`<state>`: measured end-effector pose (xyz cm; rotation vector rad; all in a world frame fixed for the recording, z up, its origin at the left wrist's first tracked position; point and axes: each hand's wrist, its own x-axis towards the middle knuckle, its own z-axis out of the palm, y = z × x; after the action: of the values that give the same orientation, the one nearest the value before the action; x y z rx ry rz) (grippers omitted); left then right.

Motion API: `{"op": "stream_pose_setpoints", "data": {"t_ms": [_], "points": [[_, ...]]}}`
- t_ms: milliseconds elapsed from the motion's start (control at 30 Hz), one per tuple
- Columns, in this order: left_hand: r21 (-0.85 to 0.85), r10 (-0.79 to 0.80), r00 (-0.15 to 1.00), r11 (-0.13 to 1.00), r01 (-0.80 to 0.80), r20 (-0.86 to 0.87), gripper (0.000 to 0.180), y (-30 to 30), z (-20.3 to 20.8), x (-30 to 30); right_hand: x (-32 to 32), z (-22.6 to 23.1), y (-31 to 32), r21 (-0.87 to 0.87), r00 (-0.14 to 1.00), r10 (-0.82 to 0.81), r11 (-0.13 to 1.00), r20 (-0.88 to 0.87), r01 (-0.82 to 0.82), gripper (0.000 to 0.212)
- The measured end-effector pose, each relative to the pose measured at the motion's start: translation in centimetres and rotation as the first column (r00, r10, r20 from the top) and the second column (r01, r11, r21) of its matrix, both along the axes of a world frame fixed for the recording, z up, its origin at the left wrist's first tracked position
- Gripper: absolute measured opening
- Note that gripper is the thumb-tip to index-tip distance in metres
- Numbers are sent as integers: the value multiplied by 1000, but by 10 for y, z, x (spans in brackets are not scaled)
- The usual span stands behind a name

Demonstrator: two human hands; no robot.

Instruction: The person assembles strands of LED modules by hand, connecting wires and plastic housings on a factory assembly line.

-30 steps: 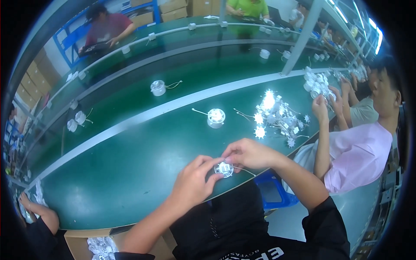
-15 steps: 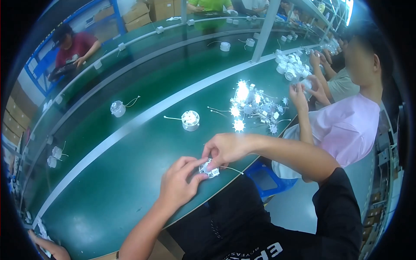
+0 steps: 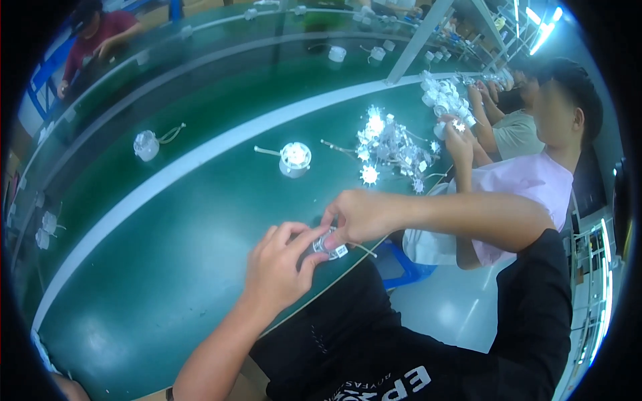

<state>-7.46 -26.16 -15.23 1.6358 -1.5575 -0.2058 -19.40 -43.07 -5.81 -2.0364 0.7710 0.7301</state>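
Note:
Close to the table's near edge, both my hands meet on a small round white-and-clear lamp unit (image 3: 328, 242) with a pale wire trailing to the right. My left hand (image 3: 277, 264) grips its left side between thumb and fingers. From the right, my right hand (image 3: 361, 215) comes over the top, its thumb and fingertips pressed on the unit and covering part of it. Beyond my hands, a white cylindrical lamp unit (image 3: 295, 160) stands upright with its wire pointing left. A pile of star-shaped white boards with wires (image 3: 394, 150) lies to its right.
Another unit (image 3: 146, 145) sits past the pale curved strip (image 3: 180, 164) on the green surface. White housings (image 3: 445, 100) are heaped at the far right beside a co-worker in pink (image 3: 515, 180). A grey post (image 3: 418, 43) rises at the back; a blue stool (image 3: 404, 267) stands below the edge.
The whole view has shifted a little. The unit beyond the strip has moved left. Both my hands stay on the lamp unit, and the co-worker's hand now shows a star-shaped board.

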Motion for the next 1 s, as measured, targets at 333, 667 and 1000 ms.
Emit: {"op": "stream_pose_setpoints", "data": {"t_ms": [333,667,1000], "points": [[-55,63,998,996,-63,1,30,6,-5,0,11,-4,-9,115,1000,4,993,1,-4,35],[-41,47,999,998,-48,-25,30,5,-9,3,14,-5,-11,162,1000,-10,987,-8,11,31],[198,-9,852,971,133,-524,40,8,9,6,-20,-31,-17,395,946,-246,907,212,147,29]]}}
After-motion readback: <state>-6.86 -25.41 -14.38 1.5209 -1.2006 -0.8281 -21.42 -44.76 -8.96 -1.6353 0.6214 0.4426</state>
